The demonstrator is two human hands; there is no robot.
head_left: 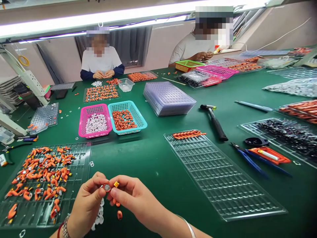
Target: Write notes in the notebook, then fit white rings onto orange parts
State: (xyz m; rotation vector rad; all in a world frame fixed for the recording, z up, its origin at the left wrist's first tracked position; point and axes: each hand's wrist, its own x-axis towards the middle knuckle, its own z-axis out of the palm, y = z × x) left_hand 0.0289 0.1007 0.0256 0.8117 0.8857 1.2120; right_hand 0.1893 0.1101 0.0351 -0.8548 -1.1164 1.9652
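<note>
Taking the hammer [214, 121] as the landmark: there is one hammer on the green table [153, 162]. Left of it stand two small baskets side by side, one pink basket [94, 121] and one blue basket [127, 117]. Beyond it, further up the table, are three more baskets, one green basket [188, 65] and two pink. Just right of the hammer lies one pair of blue-handled pliers [250, 160]. Two other people sit at the far side. Two hands [86, 205] work at the near edge, together holding one small round part [107, 187].
</note>
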